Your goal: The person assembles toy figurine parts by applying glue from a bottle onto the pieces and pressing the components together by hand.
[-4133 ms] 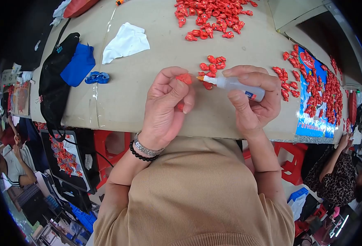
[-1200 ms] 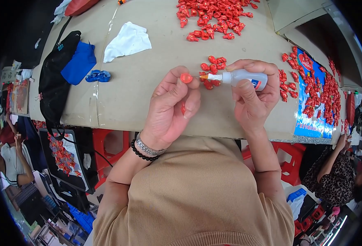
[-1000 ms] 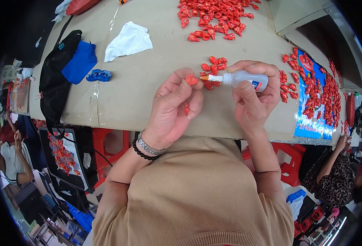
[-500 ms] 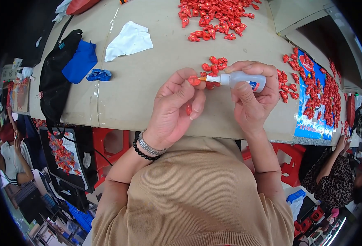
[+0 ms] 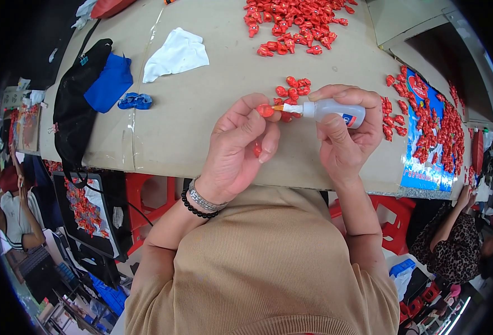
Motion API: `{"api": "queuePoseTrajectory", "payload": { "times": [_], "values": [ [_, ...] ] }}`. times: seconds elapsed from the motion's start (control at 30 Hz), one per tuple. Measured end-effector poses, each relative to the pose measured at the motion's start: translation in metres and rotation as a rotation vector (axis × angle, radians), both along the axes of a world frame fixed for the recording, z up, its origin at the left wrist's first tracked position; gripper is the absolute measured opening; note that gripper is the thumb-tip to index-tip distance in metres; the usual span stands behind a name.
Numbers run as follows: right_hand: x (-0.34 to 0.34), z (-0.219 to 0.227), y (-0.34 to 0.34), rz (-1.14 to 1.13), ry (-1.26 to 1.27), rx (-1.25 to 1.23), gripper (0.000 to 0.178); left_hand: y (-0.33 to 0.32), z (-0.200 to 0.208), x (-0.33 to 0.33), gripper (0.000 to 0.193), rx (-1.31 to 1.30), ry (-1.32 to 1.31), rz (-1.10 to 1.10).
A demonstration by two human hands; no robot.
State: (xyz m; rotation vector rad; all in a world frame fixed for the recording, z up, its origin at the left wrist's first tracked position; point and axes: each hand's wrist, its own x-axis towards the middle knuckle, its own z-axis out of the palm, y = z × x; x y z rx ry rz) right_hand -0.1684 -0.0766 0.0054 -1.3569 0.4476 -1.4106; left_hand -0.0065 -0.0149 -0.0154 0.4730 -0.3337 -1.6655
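Between the thumb and forefinger of my left hand (image 5: 236, 146) is a small red plastic part (image 5: 265, 110). Another small red piece (image 5: 257, 149) sits lower down, against the curled fingers of that hand. My right hand (image 5: 350, 131) is wrapped round a translucent glue bottle (image 5: 336, 113), held on its side. The bottle's amber nozzle tip (image 5: 278, 107) points left and meets the red part, or comes very close. Just beyond the nozzle lies a small group of red parts (image 5: 292, 89) on the table.
A big heap of red parts (image 5: 297, 22) covers the far table. More red parts (image 5: 442, 128) lie on a blue printed sheet (image 5: 419, 177) at right. A white cloth (image 5: 176, 53), blue bands (image 5: 135, 101) and a black bag (image 5: 78, 111) are at left. Other people sit at both sides.
My right hand and the bottle have shifted very slightly to the right. The nozzle stays at the red part, and my left hand keeps its hold.
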Motion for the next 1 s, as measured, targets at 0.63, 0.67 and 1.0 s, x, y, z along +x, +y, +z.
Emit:
{"api": "queuePoseTrajectory", "payload": {
  "times": [0.63, 0.67, 1.0],
  "values": [
    [0.0035, 0.0001, -0.0003, -0.101, 0.043, -0.013, 0.025, 0.0009, 0.0018, 0.0015, 0.019, 0.02, -0.006, 0.014],
    [0.0035, 0.0002, -0.0002, -0.1, 0.043, -0.013, 0.025, 0.001, 0.0016, 0.0015, 0.019, 0.017, -0.005, 0.014],
    [-0.0016, 0.0007, -0.0014, -0.003, -0.023, -0.014, 0.022, -0.001, -0.0001, 0.0045, 0.018, -0.011, 0.003, 0.027]
  ]
}}
